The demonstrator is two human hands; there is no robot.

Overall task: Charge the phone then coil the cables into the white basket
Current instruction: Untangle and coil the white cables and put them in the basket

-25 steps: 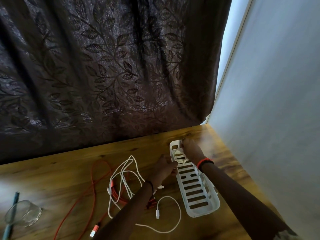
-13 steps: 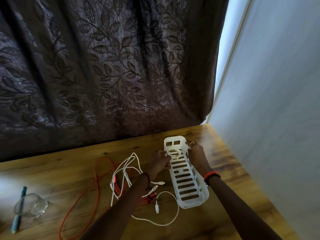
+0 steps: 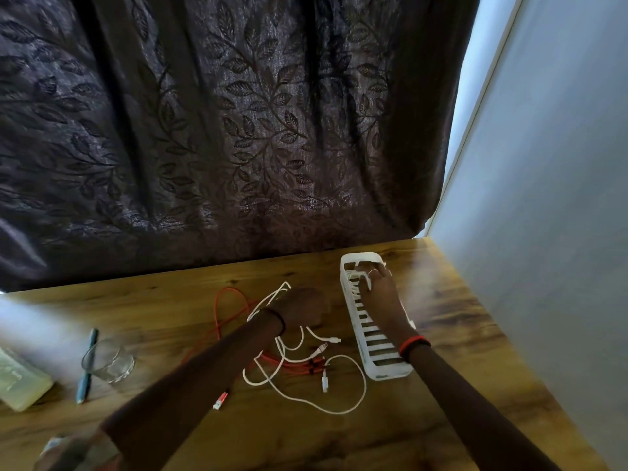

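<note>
Toward the table's [image 3: 441, 334] left edge stand a glass [image 3: 108, 360] and pen [image 3: 86, 365]. Mid-table, the left hand [image 3: 302, 307] sits curled over loose cables [image 3: 339, 399], its grip unclear, likely choosing the next one. By the right edge, the right hand [image 3: 382, 294] presses a coil [image 3: 355, 277], straight-fingered, into the basket's [image 3: 384, 368] far end.

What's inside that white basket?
A coiled white cable lies at the far end of the white basket, under the right hand. The hand hides whatever lies beneath it. Near the front, only the slotted floor shows.

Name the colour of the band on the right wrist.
Red wristband, shown best in the head view.
</note>
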